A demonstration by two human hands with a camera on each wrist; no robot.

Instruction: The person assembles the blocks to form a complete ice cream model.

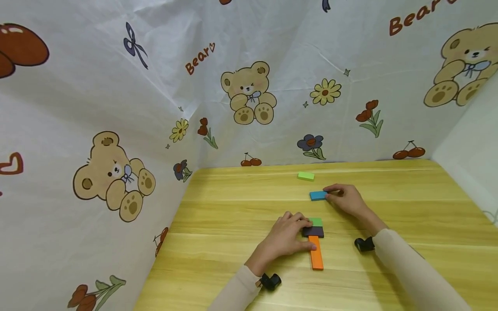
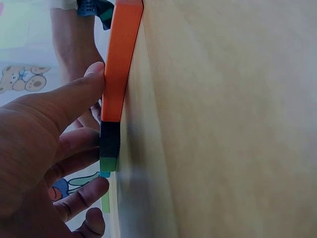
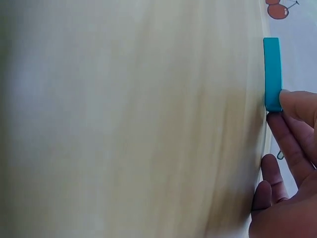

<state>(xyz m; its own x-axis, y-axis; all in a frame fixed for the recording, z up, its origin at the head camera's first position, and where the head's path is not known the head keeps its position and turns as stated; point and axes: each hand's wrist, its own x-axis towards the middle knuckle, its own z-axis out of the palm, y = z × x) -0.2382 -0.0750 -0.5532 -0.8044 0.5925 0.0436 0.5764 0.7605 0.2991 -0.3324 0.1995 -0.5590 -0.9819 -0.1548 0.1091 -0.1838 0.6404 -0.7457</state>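
My right hand (image 1: pixel 346 199) pinches the right end of a flat blue block (image 1: pixel 318 196) between thumb and fingers, low over the table. The right wrist view shows the same block (image 3: pixel 272 74) with the thumb against its end. With relaxed fingers, my left hand (image 1: pixel 285 235) rests on a row of touching blocks. Its thumb touches the long orange block (image 1: pixel 317 259), and its fingertips reach the dark block (image 1: pixel 316 232) and the green block (image 1: pixel 317 222) at the row's far end. The orange block points toward me, making a T with the dark one.
A light green block (image 1: pixel 305 176) lies by itself near the back of the wooden table (image 1: pixel 233 198). White sheeting printed with bears (image 1: pixel 249 93) and flowers rises behind and to the left. Each wrist carries a small black camera (image 1: pixel 270 281).
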